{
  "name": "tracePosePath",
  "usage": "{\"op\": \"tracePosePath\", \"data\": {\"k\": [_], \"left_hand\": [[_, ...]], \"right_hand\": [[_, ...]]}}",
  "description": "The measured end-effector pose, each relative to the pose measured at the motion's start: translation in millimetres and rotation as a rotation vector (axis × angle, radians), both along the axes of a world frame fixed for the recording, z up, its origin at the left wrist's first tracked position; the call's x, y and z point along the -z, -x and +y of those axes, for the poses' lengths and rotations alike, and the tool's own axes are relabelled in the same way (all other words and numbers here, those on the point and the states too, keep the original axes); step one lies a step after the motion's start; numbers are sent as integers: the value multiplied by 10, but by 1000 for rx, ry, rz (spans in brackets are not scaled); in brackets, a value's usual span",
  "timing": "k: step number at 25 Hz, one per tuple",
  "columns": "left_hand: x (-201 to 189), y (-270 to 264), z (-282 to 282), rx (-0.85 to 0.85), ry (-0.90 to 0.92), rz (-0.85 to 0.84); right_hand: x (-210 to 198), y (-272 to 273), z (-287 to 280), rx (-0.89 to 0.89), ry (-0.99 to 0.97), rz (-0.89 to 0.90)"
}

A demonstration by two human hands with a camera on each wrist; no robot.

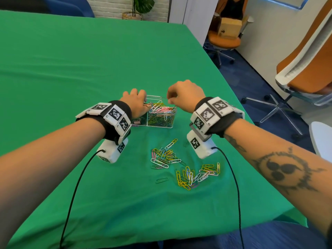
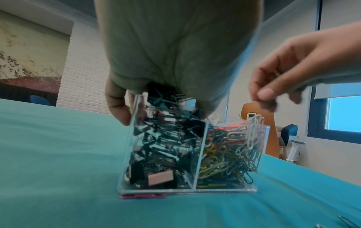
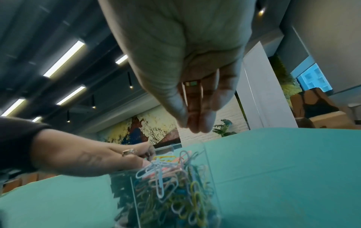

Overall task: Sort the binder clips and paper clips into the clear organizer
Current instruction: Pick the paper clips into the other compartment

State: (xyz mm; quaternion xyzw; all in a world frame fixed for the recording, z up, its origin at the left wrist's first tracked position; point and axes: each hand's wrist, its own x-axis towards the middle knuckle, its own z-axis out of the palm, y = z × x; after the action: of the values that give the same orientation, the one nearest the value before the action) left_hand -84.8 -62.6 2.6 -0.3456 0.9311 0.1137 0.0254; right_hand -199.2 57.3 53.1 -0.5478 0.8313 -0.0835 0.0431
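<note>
Head view: left hand (image 1: 133, 103) steadied the clear organizer (image 1: 159, 121) mid-table; right hand (image 1: 185, 95), fingertips bunched (contents indiscernible), hovered over its paper-clip compartment. Release low; loose paper clips (image 1: 186, 168) lay near the front edge.

I see a worktop (image 1: 75, 72) covered in matt green cloth, softly creased. The clear organizer (image 2: 201, 155) looks like glossy transparent plastic, its smooth walls catching reflections. Inside and on the cloth, the paper clips (image 1: 195, 174) look like wire with a smooth coloured coating, slightly shiny. The binder clips (image 2: 156, 179) show matt black and pinkish bodies with bright metal handles. My wrist bands (image 1: 217, 114) look like black fabric carrying white, fuzzy-edged printed tags.
</note>
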Motion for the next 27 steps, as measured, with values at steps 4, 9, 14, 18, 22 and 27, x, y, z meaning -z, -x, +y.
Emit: {"op": "tracePosePath", "data": {"k": [4,9,14,18,22,27], "left_hand": [[-17,-7,32,-20,-18,2],[-26,-3,75,-37,7,-1],[9,12,62,-30,31,-2],[27,9,34,-26,51,-3],[20,14,48,-15,65,-31],[35,20,11,17,90,-50]], "right_hand": [[121,52,414,23,-221,79],[694,-333,589,-193,-660,-165],[882,-505,844,-421,-700,-40],[735,-383,906,-515,-620,49],[781,-691,679,-717,-551,113],[675,-298,1065,-587,-677,134]]}}
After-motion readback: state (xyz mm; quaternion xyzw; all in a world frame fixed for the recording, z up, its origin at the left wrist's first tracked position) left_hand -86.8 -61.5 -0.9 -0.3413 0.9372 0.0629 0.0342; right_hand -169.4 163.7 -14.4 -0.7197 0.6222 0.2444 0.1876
